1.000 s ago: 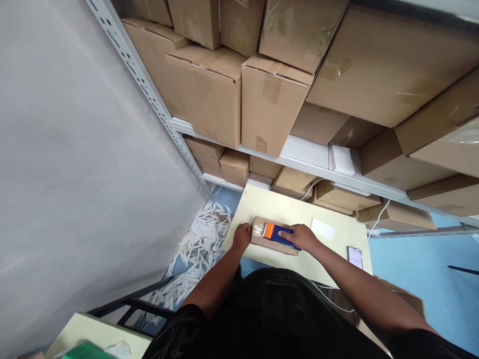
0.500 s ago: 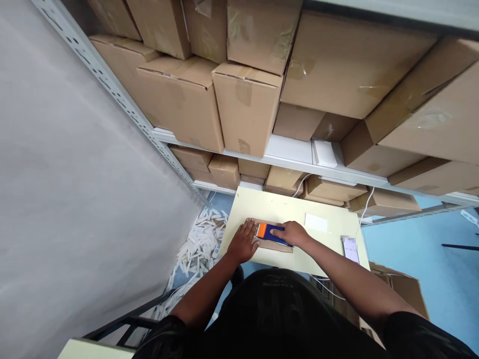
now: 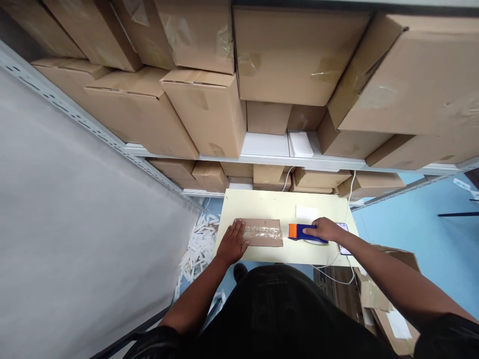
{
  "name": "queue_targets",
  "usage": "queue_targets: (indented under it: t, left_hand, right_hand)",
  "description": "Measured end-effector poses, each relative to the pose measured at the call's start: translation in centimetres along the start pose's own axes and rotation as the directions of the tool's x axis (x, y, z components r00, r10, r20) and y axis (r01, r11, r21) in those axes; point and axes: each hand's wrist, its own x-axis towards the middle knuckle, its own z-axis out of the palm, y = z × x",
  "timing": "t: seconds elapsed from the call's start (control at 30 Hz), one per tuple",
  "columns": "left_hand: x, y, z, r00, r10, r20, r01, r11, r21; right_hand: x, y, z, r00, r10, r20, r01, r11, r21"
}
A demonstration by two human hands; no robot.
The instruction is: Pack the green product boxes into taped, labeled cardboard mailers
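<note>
A flat cardboard box (image 3: 264, 240) lies on the pale yellow table (image 3: 258, 202), with clear shiny tape running along its top. My left hand (image 3: 233, 241) rests flat on the box's left end, fingers stretched out. To the right of the box, my right hand (image 3: 325, 230) grips a blue tape dispenser (image 3: 309, 234) with an orange front part. The dispenser is apart from the box's right edge by a small gap. A phone (image 3: 343, 242) lies partly hidden behind my right wrist.
Shelves full of cardboard boxes (image 3: 204, 107) stand behind the table. A white paper (image 3: 306, 212) lies on the tabletop. White strips (image 3: 198, 244) litter the floor at left. A white cable (image 3: 351, 194) hangs at the right, and open cartons (image 3: 392, 299) stand below it.
My right hand has drawn the tape dispenser rightward off the box, and taped cardboard now shows where it was. My left hand stays on the box's left end. The camera view has shifted.
</note>
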Motion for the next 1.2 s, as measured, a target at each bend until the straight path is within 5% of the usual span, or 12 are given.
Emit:
queue_targets:
  t: [0.1, 0.23, 0.5, 0.73, 0.8, 0.9, 1.07, 1.2]
  left_hand:
    - [0.1, 0.0, 0.0, 1.0, 0.002, 0.014, -0.002, 1.0, 0.011]
    - [0.2, 0.0, 0.1, 1.0, 0.006, 0.02, -0.007, 1.0, 0.019]
    - [0.3, 0.0, 0.1, 1.0, 0.014, 0.017, -0.014, 1.0, 0.003]
    - [0.2, -0.1, 0.4, 1.0, 0.028, -0.011, -0.028, 1.0, -0.008]
    - [0.2, -0.2, 0.5, 0.999, 0.031, -0.011, -0.031, 1.0, -0.004]
    - [0.1, -0.4, 0.7, 0.999, 0.033, -0.014, -0.033, 0.999, -0.019]
    - [0.0, -0.2, 0.8, 0.998, -0.04, -0.038, 0.032, 0.98, -0.194]
    - [0.9, 0.3, 0.3, 0.966, -0.241, -0.094, 0.179, 0.886, -0.428]
  right_hand:
    - [-0.1, 2.6, 0.5, 1.0, 0.015, -0.022, -0.016, 0.999, -0.045]
    - [1.8, 2.1, 1.9, 1.0, -0.031, -0.006, 0.03, 0.991, -0.132]
    - [6.5, 0.0, 3.8, 0.983, 0.07, 0.171, -0.095, 0.986, 0.139]
    - [5.3, 1.2, 7.2, 0.867, 0.153, 0.473, -0.42, 0.734, 0.533]
    - [3.7, 2.6, 8.4, 0.889, 0.237, 0.391, -0.431, 0.722, 0.542]
    - [1.5, 4.3, 9.9, 0.933, 0.342, 0.116, -0.356, 0.816, 0.455]
    - [0.4, 4.3, 12.4, 0.925, 0.256, -0.282, -0.266, 0.964, 0.002]
    - [1.5, 3.1, 14.5, 0.929, 0.177, -0.324, -0.252, 0.945, -0.208]
